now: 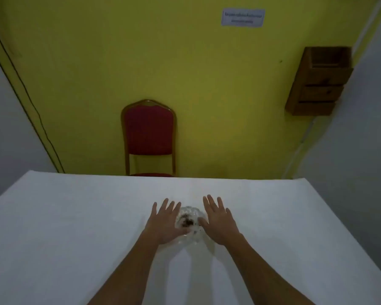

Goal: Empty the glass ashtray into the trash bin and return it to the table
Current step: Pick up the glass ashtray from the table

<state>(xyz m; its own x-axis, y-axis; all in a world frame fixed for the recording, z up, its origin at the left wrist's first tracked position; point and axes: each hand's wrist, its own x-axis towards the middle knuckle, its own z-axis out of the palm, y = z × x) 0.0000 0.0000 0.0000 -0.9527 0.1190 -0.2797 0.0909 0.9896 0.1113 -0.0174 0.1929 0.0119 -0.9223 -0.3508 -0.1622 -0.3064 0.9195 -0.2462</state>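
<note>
A clear glass ashtray (189, 223) with dark ash and bits in it sits on the white-covered table (75, 227), near the middle. My left hand (165, 221) lies flat just left of it, fingers spread, thumb touching or over the ashtray's rim. On the other side my right hand (218, 219) rests flat with fingers apart, its thumb at the rim. Neither hand grips the glass. No trash bin is in view.
A red padded chair (149, 133) with a gold frame stands behind the table's far edge against the yellow wall. A wooden wall box (317, 82) hangs at the right. A dark cable (31, 106) runs down the wall at the left.
</note>
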